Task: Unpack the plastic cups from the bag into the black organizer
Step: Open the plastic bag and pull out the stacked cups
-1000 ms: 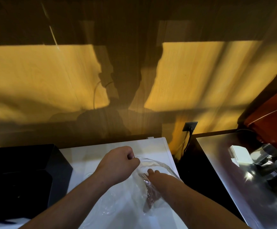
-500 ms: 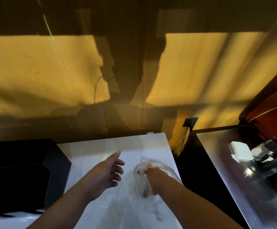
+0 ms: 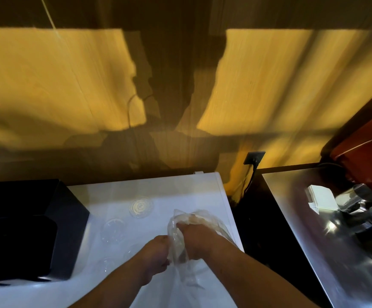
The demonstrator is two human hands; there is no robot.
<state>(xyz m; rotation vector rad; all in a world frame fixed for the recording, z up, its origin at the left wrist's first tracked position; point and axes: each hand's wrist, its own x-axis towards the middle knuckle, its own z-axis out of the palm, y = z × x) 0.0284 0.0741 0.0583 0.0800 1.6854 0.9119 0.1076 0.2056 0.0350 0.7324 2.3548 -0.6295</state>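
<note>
two hands closing on the bag again

head view: both hands are meeting at the clear bag (image 3: 185, 274), which is lying near the right edge of the white tabletop (image 3: 180, 190). the left hand (image 3: 156, 252), hanging open and apart from the bag half a second ago, is now pinching the film on its left side. the right hand (image 3: 192, 235) is reaching in through the bag's mouth; its fingers are buried in bunched film, so i cannot tell whether they are gripping a cup or nothing. a few plastic cups (image 3: 140, 206) are lying loose on the tabletop between the bag and the black organizer (image 3: 31, 230), which is sitting at the left edge, its inside too dark to read. judging by this, the left hand is bracing the bag so another cup can come out, and the organizer is still waiting for the loose ones. a steel counter (image 3: 314, 252) is standing apart to the right.
</note>
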